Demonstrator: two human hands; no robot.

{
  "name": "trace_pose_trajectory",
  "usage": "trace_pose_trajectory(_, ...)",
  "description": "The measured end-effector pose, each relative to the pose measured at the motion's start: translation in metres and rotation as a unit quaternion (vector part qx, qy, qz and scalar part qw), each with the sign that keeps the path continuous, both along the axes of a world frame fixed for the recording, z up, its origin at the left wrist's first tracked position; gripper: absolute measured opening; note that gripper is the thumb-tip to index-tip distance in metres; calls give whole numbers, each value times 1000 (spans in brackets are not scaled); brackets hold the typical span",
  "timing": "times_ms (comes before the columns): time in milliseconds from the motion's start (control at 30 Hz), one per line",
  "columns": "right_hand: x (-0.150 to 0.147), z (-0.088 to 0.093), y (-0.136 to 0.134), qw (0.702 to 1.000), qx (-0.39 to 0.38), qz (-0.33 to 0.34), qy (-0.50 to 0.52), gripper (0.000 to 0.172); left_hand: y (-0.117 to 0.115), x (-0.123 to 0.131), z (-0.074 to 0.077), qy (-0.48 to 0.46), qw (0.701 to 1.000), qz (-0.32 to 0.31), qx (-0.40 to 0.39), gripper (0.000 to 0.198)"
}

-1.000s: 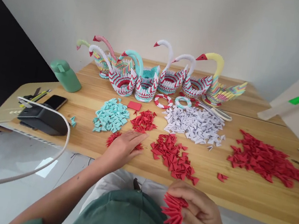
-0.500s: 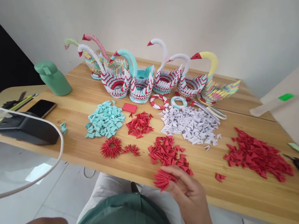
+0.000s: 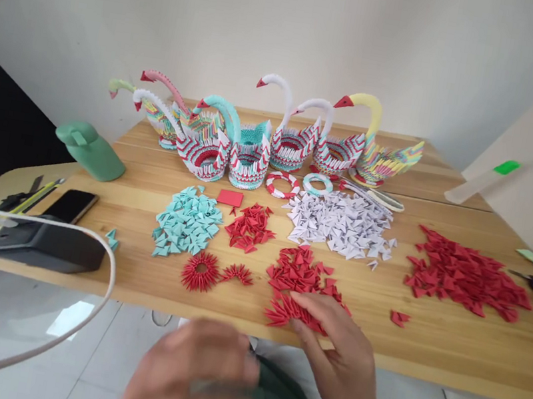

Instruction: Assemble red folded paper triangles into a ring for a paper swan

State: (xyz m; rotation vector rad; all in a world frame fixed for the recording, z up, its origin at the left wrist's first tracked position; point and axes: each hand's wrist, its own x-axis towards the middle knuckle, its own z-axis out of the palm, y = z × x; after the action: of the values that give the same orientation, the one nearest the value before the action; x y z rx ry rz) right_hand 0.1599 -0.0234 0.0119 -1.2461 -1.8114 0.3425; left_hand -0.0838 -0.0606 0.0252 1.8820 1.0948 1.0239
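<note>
Since half a second ago the left hand [image 3: 195,377] has risen into view before the surface's front edge, and the right hand [image 3: 348,351] has carried its spiky red cluster [image 3: 280,311] in to the near end of the middle red pile [image 3: 300,272].

Near the back edge stand at least seven paper swans [image 3: 290,149]; overlap prevents a sure count. In front of them lie two flat rings [image 3: 283,185]. There are five piles: three red, one turquoise [image 3: 186,222], one white [image 3: 343,224]. Left of the middle red pile, towards the front edge, are one spiky red ring [image 3: 197,286] and one spiky red arc [image 3: 238,275].

The right forearm enters from the lower right; thumb and fingers pinch the cluster, though whether it touches the surface is unclear. The left hand is blurred, so its grip cannot be told.

The wooden surface [image 3: 360,339] has a green bottle [image 3: 94,152] at its left edge, a phone [image 3: 72,206] and a black box [image 3: 49,245] towards the front left corner. A pale wall [image 3: 274,25] rises behind; below is a tiled floor [image 3: 89,360].
</note>
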Motion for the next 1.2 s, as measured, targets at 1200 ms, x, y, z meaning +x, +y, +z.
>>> trace_pose_trajectory(1200,-3,2,-6,994,47,93,-44,25,31,46,-26,-359,836,9,-415,48)
